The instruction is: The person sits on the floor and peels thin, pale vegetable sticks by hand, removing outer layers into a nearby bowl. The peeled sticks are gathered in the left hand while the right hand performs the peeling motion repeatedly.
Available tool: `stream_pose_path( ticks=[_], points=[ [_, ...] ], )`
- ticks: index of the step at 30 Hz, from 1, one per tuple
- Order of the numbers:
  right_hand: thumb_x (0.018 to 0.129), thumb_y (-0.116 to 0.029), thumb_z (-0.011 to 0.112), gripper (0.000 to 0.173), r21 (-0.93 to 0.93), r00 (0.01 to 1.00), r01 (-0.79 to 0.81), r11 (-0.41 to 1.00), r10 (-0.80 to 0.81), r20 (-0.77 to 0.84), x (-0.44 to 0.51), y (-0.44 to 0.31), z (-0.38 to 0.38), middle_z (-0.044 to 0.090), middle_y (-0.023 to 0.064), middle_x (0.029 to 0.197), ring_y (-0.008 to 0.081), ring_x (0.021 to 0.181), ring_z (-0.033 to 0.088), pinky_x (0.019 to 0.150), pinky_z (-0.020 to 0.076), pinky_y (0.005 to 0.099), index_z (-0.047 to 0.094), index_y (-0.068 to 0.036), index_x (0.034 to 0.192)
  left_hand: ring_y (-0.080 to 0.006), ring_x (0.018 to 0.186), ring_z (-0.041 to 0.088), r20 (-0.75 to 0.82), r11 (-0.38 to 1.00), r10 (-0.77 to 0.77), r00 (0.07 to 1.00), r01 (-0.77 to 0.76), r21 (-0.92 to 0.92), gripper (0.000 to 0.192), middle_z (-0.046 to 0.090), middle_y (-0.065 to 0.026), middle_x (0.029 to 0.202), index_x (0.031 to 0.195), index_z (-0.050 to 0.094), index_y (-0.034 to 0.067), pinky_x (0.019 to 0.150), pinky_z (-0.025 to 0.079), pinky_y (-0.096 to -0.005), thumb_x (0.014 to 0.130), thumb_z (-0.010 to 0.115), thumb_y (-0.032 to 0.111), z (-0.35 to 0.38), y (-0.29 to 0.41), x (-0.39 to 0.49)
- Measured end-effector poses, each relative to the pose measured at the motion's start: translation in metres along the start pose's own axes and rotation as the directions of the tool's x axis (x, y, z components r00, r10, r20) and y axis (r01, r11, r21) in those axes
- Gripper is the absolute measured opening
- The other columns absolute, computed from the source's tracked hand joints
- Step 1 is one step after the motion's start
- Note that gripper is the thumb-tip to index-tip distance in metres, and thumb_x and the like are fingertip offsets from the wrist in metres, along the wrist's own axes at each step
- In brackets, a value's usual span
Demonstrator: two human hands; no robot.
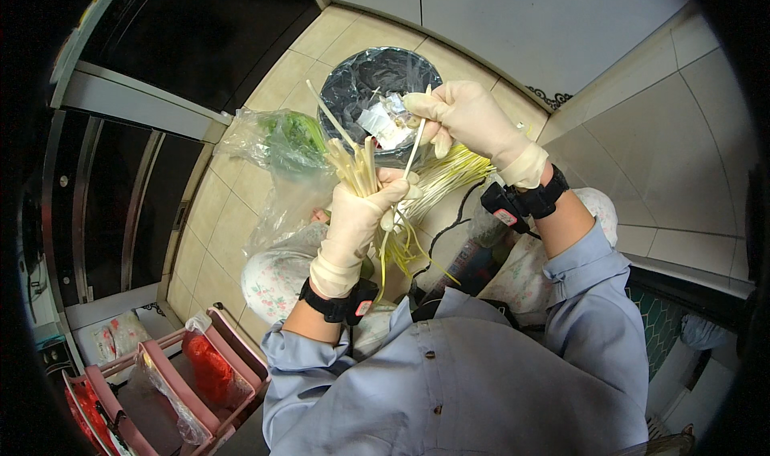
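Note:
My left hand (352, 224), in a pale thin glove, grips a bundle of pale stalks (356, 167) that look like yellow chives. Their cut ends point up, and thin yellow leaves (394, 254) trail below the fist. One stalk (415, 149) stands apart from the bundle, its lower part at my left thumb. My right hand (478, 119), gloved too, pinches this stalk near its upper end. Behind it, a loose heap of yellow chives (454, 173) lies on the floor. A bin (428, 65) with a dark liner stands just beyond both hands, with white scraps (385, 122) inside.
Left of the bin, a clear plastic bag (252, 134) holds a green leafy vegetable (298, 134). A dark cord (452, 230) runs between my knees. At lower left stands a pink rack (171, 387) with red bags (207, 363). Cabinets (481, 29) and a tiled wall (656, 143) border the floor.

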State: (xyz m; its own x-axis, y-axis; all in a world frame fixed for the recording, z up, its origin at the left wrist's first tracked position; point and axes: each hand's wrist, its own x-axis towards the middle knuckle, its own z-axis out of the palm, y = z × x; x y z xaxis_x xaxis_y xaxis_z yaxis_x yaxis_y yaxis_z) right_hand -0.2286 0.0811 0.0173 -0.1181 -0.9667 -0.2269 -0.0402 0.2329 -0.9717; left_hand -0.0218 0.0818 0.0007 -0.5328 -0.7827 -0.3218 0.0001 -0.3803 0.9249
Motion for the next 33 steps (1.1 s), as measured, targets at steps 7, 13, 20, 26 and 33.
stream_pose_path(
  ticks=[7,13,20,26,33],
  points=[
    [0.094,-0.025,0.056,0.031,0.025,0.994,0.064,0.998,-0.066,0.089,0.003,0.0,-0.004,0.068,0.0079,0.069,0.0097,0.05,0.06,0.048,0.0465,0.0201,0.065,0.002,0.081,-0.0018,0.05,0.048,-0.023,0.999,0.043,0.999,-0.043,0.031,0.013,0.068,-0.0052,0.077,0.094,0.066,-0.001,0.044,0.034,-0.0157,0.084,0.067,0.007,0.0,-0.001,0.003],
    [0.095,-0.027,0.056,0.033,0.118,0.967,0.102,0.988,-0.126,0.221,0.002,-0.001,-0.009,0.068,0.007,0.067,0.0083,0.05,0.06,0.049,0.045,0.0188,0.063,0.0,0.078,-0.0057,0.06,0.055,0.037,0.999,-0.01,0.999,0.008,0.05,0.017,0.069,-0.0067,0.081,0.097,0.067,-0.002,0.055,0.041,-0.0184,0.085,0.066,0.01,-0.005,-0.002,0.004],
    [0.093,-0.027,0.055,0.029,-0.133,0.97,0.156,0.979,-0.127,0.207,-0.005,0.004,0.016,0.068,0.0089,0.072,0.0125,0.061,0.063,0.059,0.0497,0.0256,0.067,-0.001,0.086,-0.0019,0.045,0.042,0.074,0.998,0.058,0.996,-0.056,-0.039,0.022,0.069,-0.0066,0.077,0.097,0.066,0.0,0.043,0.031,-0.016,0.087,0.066,0.02,-0.001,-0.004,0.006],
    [0.093,-0.025,0.053,0.028,-0.417,0.909,0.417,0.807,-0.372,0.189,-0.011,0.009,0.019,0.064,0.0056,0.067,0.0134,0.06,0.062,0.059,0.0491,0.027,0.064,-0.003,0.083,-0.0022,0.044,0.042,0.025,1.0,-0.02,0.999,0.019,0.021,0.019,0.071,-0.0095,0.078,0.09,0.067,0.0,0.042,0.03,-0.0159,0.087,0.066,0.019,0.001,-0.001,0.003],
    [0.093,-0.026,0.055,0.028,-0.154,0.983,0.086,0.984,-0.059,0.172,-0.009,0.007,0.008,0.064,0.0025,0.065,0.0078,0.05,0.057,0.047,0.0451,0.0231,0.066,-0.004,0.08,-0.0033,0.053,0.051,0.065,0.998,-0.021,0.998,0.017,0.052,0.014,0.07,-0.0078,0.08,0.095,0.069,-0.001,0.048,0.038,-0.0177,0.087,0.064,0.011,-0.008,0.001,0.003]
  ],
)
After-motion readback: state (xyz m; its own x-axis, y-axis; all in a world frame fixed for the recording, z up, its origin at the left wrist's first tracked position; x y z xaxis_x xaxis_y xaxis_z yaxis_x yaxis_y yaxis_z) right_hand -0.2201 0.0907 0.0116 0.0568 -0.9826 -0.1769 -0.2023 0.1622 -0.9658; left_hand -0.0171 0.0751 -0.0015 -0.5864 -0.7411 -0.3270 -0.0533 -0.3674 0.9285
